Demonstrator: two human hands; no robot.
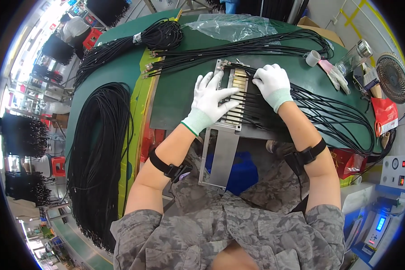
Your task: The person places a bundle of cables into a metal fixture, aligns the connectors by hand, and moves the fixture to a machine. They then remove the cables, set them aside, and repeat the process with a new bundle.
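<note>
One left grip, fingers spread on the jig; one right grip, curled, pinch impossible to tell, nearer the cables, which run rightward from the jig, crosswise to its length

The view was taken by a head-worn camera, from above the slotted metal fixture and steeply downward. The fixture was seen from near; the green surface around it and the wearer's torso on its near side were taken in by the wide fisheye.
</note>
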